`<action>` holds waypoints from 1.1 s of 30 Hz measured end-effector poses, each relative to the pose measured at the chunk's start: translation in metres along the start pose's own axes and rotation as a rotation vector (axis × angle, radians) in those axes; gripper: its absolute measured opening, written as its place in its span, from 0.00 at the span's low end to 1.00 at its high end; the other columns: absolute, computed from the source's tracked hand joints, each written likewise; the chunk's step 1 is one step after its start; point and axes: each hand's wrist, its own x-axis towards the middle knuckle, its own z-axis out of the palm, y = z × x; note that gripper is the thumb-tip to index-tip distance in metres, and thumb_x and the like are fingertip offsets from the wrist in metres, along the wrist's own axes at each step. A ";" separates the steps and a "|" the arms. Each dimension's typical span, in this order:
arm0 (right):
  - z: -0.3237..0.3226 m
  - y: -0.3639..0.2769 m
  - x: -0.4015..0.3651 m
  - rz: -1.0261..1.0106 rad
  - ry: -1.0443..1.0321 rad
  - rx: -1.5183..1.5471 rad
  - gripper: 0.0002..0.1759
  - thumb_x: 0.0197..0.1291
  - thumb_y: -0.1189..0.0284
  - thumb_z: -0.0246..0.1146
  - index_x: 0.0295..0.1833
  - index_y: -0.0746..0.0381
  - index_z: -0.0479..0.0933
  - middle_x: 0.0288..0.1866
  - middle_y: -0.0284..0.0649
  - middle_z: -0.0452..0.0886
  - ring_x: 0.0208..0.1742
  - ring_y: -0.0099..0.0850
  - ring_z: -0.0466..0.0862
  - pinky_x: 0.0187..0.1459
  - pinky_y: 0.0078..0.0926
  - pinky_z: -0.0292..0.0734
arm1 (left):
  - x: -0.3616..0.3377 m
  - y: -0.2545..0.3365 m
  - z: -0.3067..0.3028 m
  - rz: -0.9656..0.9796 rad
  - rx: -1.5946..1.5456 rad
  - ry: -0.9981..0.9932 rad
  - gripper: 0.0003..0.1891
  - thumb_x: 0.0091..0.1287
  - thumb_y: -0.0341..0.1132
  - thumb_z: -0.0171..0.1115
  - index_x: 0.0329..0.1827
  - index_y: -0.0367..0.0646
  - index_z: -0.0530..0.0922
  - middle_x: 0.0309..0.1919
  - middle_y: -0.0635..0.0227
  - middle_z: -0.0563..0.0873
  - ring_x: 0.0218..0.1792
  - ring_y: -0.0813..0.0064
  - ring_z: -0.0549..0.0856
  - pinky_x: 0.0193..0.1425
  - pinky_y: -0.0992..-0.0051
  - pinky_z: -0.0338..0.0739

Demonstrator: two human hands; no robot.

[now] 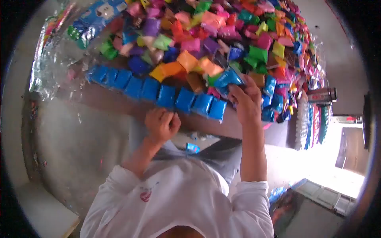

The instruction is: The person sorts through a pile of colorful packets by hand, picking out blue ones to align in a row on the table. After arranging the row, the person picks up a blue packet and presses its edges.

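A row of blue packets (150, 89) lies across the near side of the table, slanting down to the right. My left hand (162, 123) is at the table's near edge, just below the middle of this row. Its fingers are curled closed, and anything inside them is hidden. Past the row's right end, my right hand (247, 97) pinches a shiny blue packet (229, 78) between thumb and fingers, above the heap. A few more blue packets (269, 85) sit just right of that hand.
A large heap of small colourful packets (214, 35) covers the back of the table (119, 104). Clear plastic wrap (59, 59) and a blue printed bag (103, 14) lie at the left. Stacked packs (313, 123) are at the right end. A blue wrapper (192, 148) shows below the table edge.
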 end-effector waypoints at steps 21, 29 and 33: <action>-0.069 0.080 -0.135 -0.400 0.470 -1.067 0.14 0.51 0.76 0.68 0.46 0.63 0.81 0.53 0.43 0.82 0.59 0.44 0.77 0.60 0.40 0.69 | 0.005 0.002 0.003 0.058 -0.003 -0.040 0.04 0.59 0.28 0.60 0.27 0.42 0.74 0.23 0.65 0.78 0.25 0.61 0.78 0.29 0.63 0.71; -0.045 0.073 -0.113 -0.395 0.414 -1.129 0.23 0.51 0.67 0.70 0.54 0.60 0.78 0.59 0.41 0.78 0.63 0.44 0.73 0.64 0.43 0.62 | 0.006 0.006 -0.005 0.023 0.096 -0.151 0.04 0.58 0.29 0.60 0.27 0.44 0.74 0.24 0.65 0.79 0.26 0.59 0.78 0.32 0.62 0.71; -0.049 0.078 -0.105 -0.466 0.282 -1.324 0.24 0.52 0.64 0.69 0.54 0.59 0.78 0.64 0.41 0.74 0.66 0.44 0.70 0.65 0.46 0.61 | 0.005 0.001 -0.001 0.051 0.082 -0.094 0.05 0.56 0.31 0.61 0.27 0.46 0.73 0.22 0.66 0.76 0.24 0.60 0.76 0.28 0.62 0.68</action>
